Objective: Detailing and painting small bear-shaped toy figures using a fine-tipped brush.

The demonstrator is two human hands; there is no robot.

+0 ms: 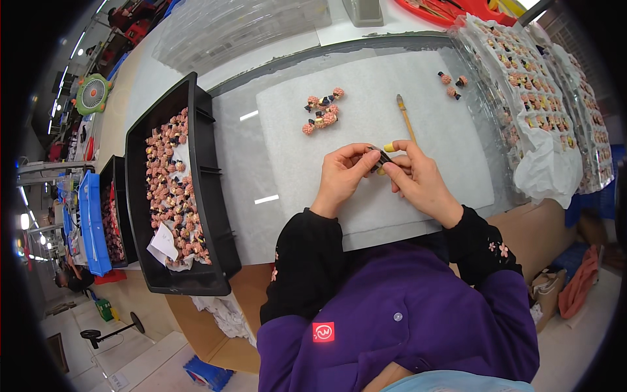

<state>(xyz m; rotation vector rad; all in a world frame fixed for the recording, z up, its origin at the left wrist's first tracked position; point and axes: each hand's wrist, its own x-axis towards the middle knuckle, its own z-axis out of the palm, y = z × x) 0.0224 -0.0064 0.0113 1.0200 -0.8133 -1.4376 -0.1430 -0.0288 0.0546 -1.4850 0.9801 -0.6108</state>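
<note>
In front of me, over the white sheet, my two hands meet at a small dark piece, largely covered by fingers, so its kind is unclear. My left hand pinches it between thumb and fingers. Closed against its other side is my right hand, with a yellow finger cot on one fingertip. Just beyond lies a thin brush with a wooden handle. A cluster of small pink bumpy figurines with dark parts rests to the left; a few similar pieces lie far right.
A black bin full of pink pieces stands left, beside a blue tray. Clear plastic trays are stacked at the back. Filled blister trays with crumpled white wrapping stand right, near a red basket.
</note>
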